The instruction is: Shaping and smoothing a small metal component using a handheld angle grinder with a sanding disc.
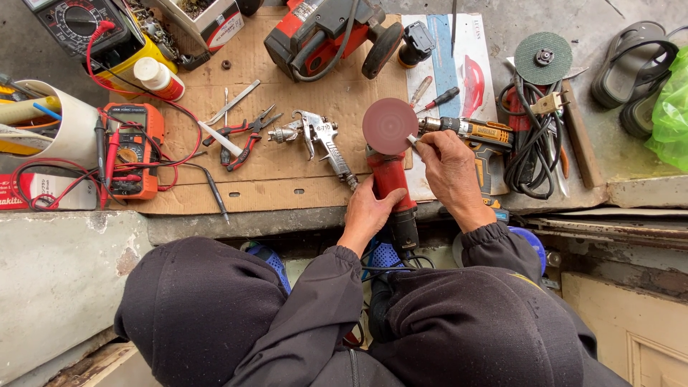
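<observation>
My left hand (369,211) grips the red and black body of an angle grinder (394,197), which points away from me with its round maroon disc (389,126) facing up. My right hand (448,168) rests at the disc's right edge, its fingertips pinching a small pale piece (412,140) against the rim. Both dark sleeves reach up from my lap. The grinder lies over the front edge of a cardboard sheet (287,172).
On the cardboard lie a silver spray gun (319,140), red pliers (247,136), an orange multimeter (132,150) with leads and a red power tool (322,32). A cordless drill (480,136), coiled cable (534,140), a green disc (543,57) and sandals (638,64) sit at right.
</observation>
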